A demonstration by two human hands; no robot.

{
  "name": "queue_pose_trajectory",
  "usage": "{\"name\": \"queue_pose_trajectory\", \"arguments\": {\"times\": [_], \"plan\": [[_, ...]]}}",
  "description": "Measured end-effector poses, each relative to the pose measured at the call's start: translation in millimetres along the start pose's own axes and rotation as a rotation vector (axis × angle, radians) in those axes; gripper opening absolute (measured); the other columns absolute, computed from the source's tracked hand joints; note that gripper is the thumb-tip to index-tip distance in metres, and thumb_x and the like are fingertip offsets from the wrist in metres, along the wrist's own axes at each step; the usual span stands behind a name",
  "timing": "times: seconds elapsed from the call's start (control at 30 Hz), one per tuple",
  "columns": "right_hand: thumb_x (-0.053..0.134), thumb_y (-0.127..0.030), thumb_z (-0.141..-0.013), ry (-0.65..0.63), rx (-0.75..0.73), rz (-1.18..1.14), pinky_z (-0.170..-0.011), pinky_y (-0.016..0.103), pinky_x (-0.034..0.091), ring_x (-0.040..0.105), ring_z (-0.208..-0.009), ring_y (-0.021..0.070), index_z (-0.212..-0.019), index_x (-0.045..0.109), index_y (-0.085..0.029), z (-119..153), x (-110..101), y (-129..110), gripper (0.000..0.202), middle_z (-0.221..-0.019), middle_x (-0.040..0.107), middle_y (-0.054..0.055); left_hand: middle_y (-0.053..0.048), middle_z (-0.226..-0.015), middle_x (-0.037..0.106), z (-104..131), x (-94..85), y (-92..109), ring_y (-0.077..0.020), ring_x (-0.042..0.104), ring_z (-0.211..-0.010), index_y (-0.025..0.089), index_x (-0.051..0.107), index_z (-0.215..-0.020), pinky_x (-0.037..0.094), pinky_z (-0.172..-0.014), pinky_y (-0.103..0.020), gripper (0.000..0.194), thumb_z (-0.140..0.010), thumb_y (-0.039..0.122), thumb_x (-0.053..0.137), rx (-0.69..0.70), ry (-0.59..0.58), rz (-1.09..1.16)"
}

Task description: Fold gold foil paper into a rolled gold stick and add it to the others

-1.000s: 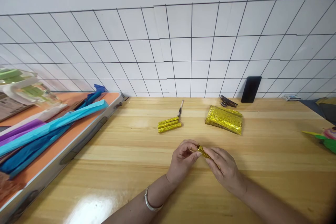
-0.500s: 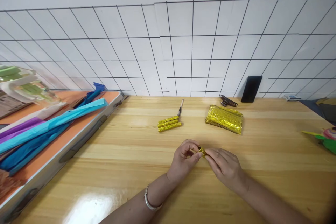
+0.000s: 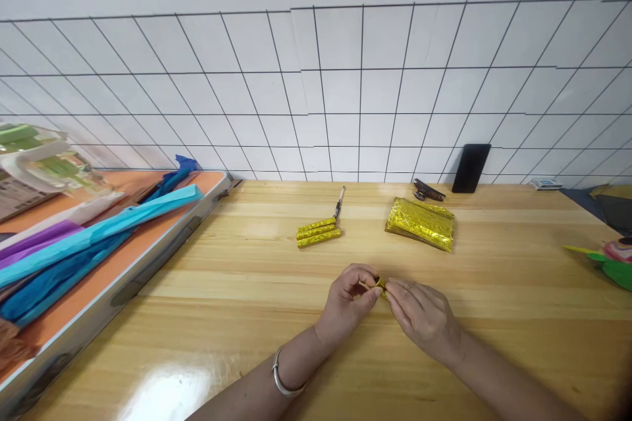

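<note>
Over on the left, the orange tray (image 3: pixel 148 237) carries its blue and purple paper rolls (image 3: pixel 99 233), well apart from the action. Centre now: the left hand (image 3: pixel 348 302) and right hand (image 3: pixel 419 319) are pressed fingertip to fingertip, both pinching the gold foil piece (image 3: pixel 380 284) just above the wooden surface (image 3: pixel 247 316). A second ago a longer strip of that foil showed between the fingers; now only a small glint remains, so the piece looks rolled tighter, nearer the form of the three gold sticks (image 3: pixel 318 234) lying beyond the hands. Right of those sticks sits the gold foil stack (image 3: pixel 421 223), with a dark clip (image 3: pixel 429 191) and black phone (image 3: pixel 471 168) behind it. Most of the foil piece is hidden by fingers, its shape hard to judge. At the far right, a green object (image 3: pixel 609 266) is cut off.
</note>
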State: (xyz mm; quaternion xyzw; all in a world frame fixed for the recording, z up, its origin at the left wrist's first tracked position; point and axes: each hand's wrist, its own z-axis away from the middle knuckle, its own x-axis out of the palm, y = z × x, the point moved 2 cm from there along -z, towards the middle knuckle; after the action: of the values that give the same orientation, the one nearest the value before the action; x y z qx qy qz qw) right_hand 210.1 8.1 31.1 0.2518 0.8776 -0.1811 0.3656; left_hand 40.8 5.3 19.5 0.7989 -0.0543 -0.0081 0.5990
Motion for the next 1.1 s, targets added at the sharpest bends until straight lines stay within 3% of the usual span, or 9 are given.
{"name": "queue_pose_trajectory", "arguments": {"times": [0.13,0.2,0.3,0.43,0.57,0.8,1.1], "plan": [[0.052,-0.018,-0.086,-0.012,0.277,-0.302,-0.064,0.025,0.051,0.062,-0.067,0.0142,-0.093,0.059,-0.019,-5,-3,2,0.009,-0.077,0.066,0.003,-0.007,-0.093,0.056,0,-1.0,1,-0.0156,0.054,-0.082,0.016,0.058,-0.076,0.045,-0.069,-0.025,0.009,-0.08,0.022,0.064,0.011,-0.034,-0.004],[0.049,-0.025,-0.089,-0.061,0.459,-0.512,-0.058,0.022,0.049,0.059,-0.062,0.0122,-0.089,0.059,-0.02,-5,-2,6,0.012,-0.072,0.063,0.001,-0.007,-0.095,0.056,0,-1.8,1,-0.016,0.054,-0.083,0.016,0.059,-0.077,0.045,-0.068,-0.024,0.009,-0.079,0.022,0.065,0.009,-0.039,-0.002],[0.048,-0.034,-0.09,-0.165,0.641,-0.804,-0.06,0.021,0.05,0.06,-0.07,0.0131,-0.097,0.061,-0.02,-3,3,14,0.021,-0.082,0.064,0.002,-0.008,-0.097,0.056,0,-3.0,0,-0.0166,0.054,-0.086,0.016,0.06,-0.079,0.045,-0.07,-0.025,0.007,-0.08,0.022,0.064,0.013,-0.041,-0.011],[0.051,-0.038,-0.088,-0.242,0.745,-1.03,-0.07,0.025,0.051,0.062,-0.081,0.0151,-0.103,0.062,-0.02,3,14,23,0.025,-0.093,0.066,0.004,-0.008,-0.097,0.056,0,-4.2,0,-0.0174,0.055,-0.089,0.017,0.061,-0.081,0.045,-0.072,-0.026,0.005,-0.082,0.022,0.062,0.02,-0.06,-0.033],[0.055,-0.039,-0.086,-0.251,0.762,-1.117,-0.072,0.027,0.051,0.062,-0.081,0.0159,-0.103,0.062,-0.019,5,19,23,0.027,-0.094,0.066,0.004,-0.008,-0.098,0.057,-1,-5.0,6,-0.0168,0.055,-0.087,0.017,0.061,-0.081,0.044,-0.072,-0.026,0.005,-0.082,0.021,0.061,0.025,-0.102,-0.061],[0.058,-0.036,-0.085,-0.164,0.756,-1.046,-0.078,0.028,0.051,0.062,-0.088,0.0171,-0.108,0.059,-0.021,4,18,17,0.028,-0.099,0.066,0.006,-0.009,-0.1,0.057,-3,-5.2,7,-0.0171,0.055,-0.089,0.015,0.061,-0.081,0.045,-0.073,-0.026,0.007,-0.082,0.022,0.061,0.004,-0.103,-0.089],[0.056,-0.028,-0.086,-0.053,0.586,-0.724,-0.073,0.025,0.051,0.062,-0.081,0.0152,-0.102,0.061,-0.022,-1,8,4,0.018,-0.09,0.065,0.003,-0.009,-0.098,0.058,-3,-3.3,5,-0.0158,0.056,-0.085,0.015,0.06,-0.076,0.043,-0.066,-0.022,0.005,-0.079,0.019,0.061,-0.022,-0.069,-0.139]]}}
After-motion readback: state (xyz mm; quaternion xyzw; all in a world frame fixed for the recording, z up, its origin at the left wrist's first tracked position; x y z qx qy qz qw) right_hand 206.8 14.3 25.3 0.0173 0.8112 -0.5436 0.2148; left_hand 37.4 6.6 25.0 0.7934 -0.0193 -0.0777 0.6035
